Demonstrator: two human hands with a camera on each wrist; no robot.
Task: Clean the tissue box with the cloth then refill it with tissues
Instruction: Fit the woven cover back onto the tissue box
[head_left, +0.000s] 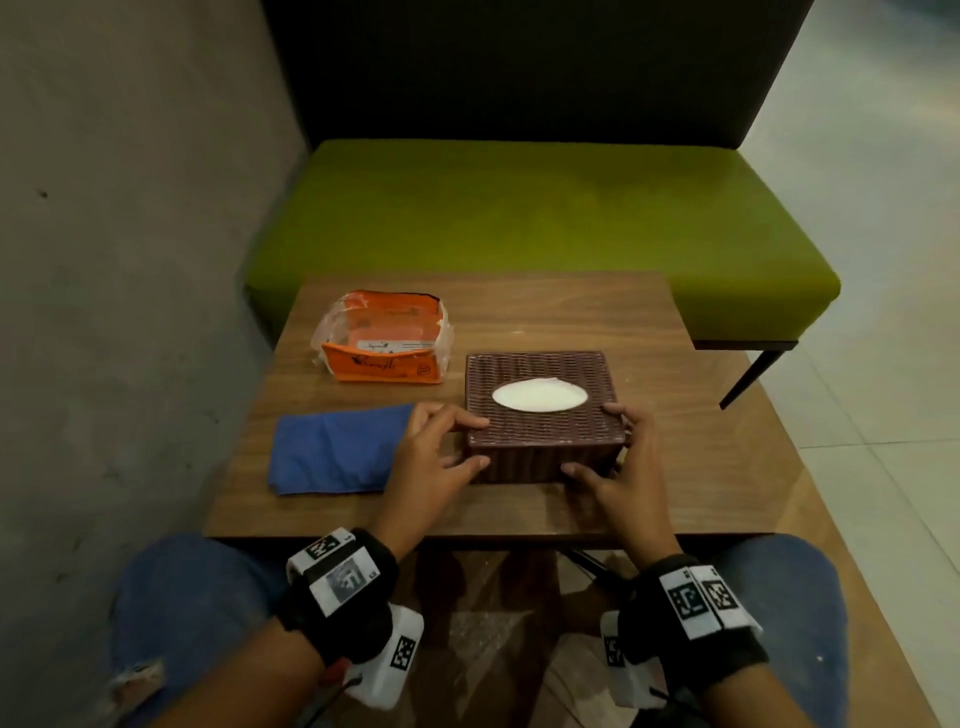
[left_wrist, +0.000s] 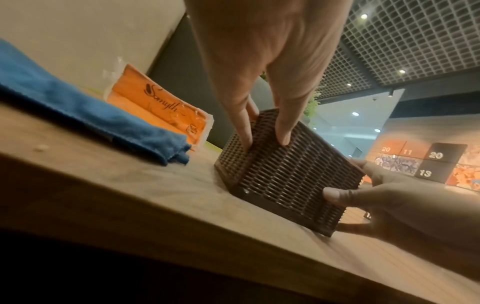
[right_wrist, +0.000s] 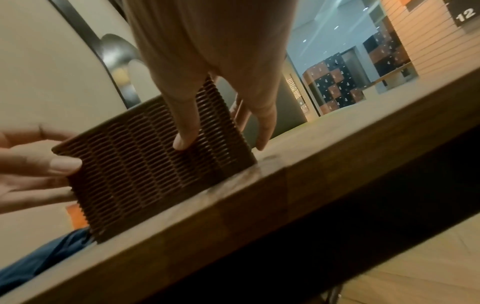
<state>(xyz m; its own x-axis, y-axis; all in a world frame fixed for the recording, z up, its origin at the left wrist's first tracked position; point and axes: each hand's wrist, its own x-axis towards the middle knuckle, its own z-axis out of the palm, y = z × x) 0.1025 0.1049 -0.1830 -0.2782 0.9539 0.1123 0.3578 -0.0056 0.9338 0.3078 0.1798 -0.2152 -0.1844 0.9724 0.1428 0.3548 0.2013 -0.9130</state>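
The brown woven tissue box (head_left: 543, 415) stands on the wooden tabletop (head_left: 675, 467), near its front edge and a little to the right of the middle. White tissue (head_left: 539, 396) shows in the oval opening on its top. Both hands hold the box at its near corners. The left hand (head_left: 434, 452) grips the left corner, with the fingers on the top and the thumb on the front side. The right hand (head_left: 618, 467) grips the right corner in the same way, thumb pressed on the front side. The folded blue cloth (head_left: 335, 449) lies flat just left of the box, partly under the left hand. The orange tissue pack (head_left: 384, 338) lies behind the cloth, apart from the box.
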